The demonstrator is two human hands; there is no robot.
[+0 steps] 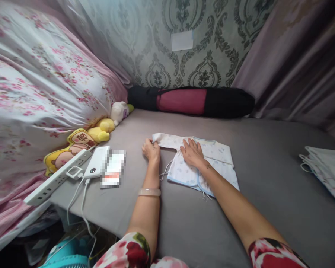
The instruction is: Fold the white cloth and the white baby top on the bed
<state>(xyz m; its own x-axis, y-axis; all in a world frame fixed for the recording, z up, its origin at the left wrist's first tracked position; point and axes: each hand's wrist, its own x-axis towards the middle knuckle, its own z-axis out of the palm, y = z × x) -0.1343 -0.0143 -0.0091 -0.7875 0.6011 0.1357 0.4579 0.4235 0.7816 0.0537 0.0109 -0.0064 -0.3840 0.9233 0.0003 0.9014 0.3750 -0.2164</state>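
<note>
Lying crosswise, the shirt point(218, 153) points left (sleeve point(169, 141) outstretched).

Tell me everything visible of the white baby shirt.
The white baby shirt looks like soft cotton, with a faint bluish print, blue edging and thin white ties. It lies fairly flat on the gray sheet, hem nearest the camera, one sleeve stretched out to the left. The left hand holds that sleeve's end; the right hand rests spread on the upper part.
</note>
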